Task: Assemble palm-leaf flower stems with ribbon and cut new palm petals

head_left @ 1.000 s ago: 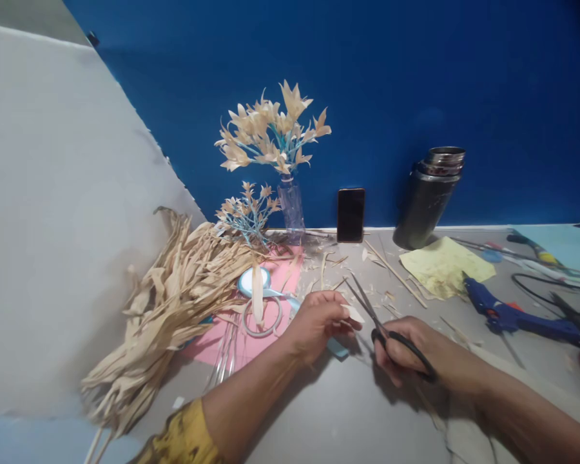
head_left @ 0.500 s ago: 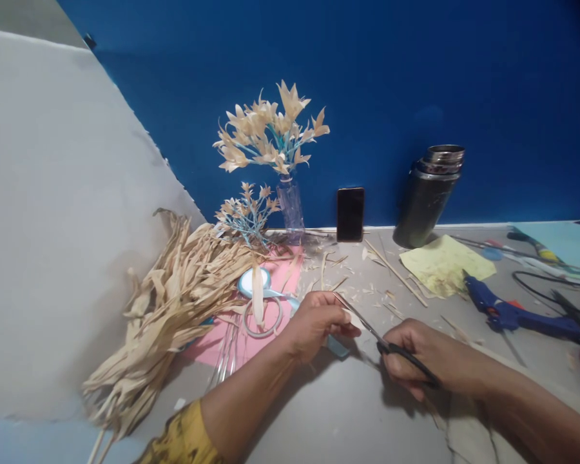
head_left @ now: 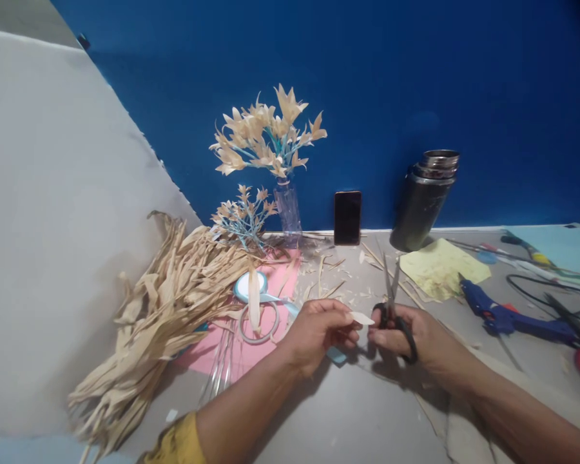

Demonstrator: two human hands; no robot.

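Note:
My left hand [head_left: 319, 332] pinches a small pale petal-shaped husk piece [head_left: 361, 318] between thumb and fingers, just above the grey table. My right hand [head_left: 406, 335] is closed round the black handles of a pair of scissors [head_left: 393, 299], whose slightly parted blades point up and away from me. Its fingertips almost touch the tip of the husk piece. A pile of dried corn husks [head_left: 164, 309] lies to the left of my left hand.
A vase of husk flowers [head_left: 270, 148], a smaller spray [head_left: 241, 216], a phone [head_left: 347, 217] and a steel flask [head_left: 423, 200] stand along the blue wall. Tape rolls [head_left: 256, 319] lie on pink paper [head_left: 251, 341]. A blue glue gun [head_left: 502, 316], cables and yellow paper [head_left: 442, 267] are on the right.
The scissors swung from lying across the husk piece to pointing upright, and my right hand moved closer to my left hand. My left hand keeps its pinch on the piece.

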